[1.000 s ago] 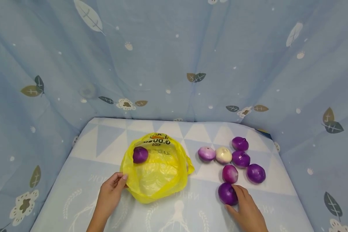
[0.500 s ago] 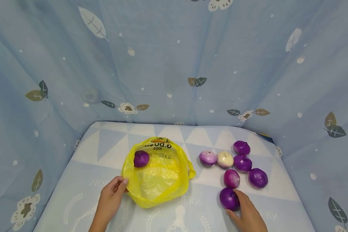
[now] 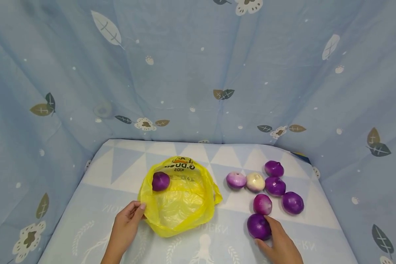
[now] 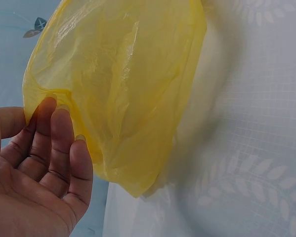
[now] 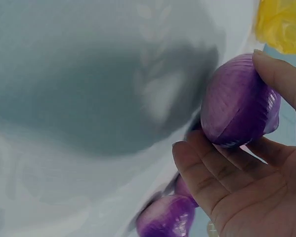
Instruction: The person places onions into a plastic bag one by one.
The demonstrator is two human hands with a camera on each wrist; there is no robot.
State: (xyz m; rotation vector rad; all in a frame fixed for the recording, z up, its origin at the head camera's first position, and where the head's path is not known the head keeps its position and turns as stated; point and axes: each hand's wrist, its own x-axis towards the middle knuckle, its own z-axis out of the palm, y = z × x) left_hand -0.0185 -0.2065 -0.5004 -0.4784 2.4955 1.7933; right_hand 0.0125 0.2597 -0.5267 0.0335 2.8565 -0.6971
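Head view: left fingers (image 3: 130, 208) still grip the bag (image 3: 176, 211), right fingers (image 3: 274, 223) the nearest onion (image 3: 258, 226).

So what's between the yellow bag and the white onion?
One pale purple onion, closer to the white onion than to the yellow bag; it shows in the head view.

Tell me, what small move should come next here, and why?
Probably lift the dark purple onion toward the yellow bag: the right grip holds it, the left grip pinches the bag, which gapes open, and another onion is inside.
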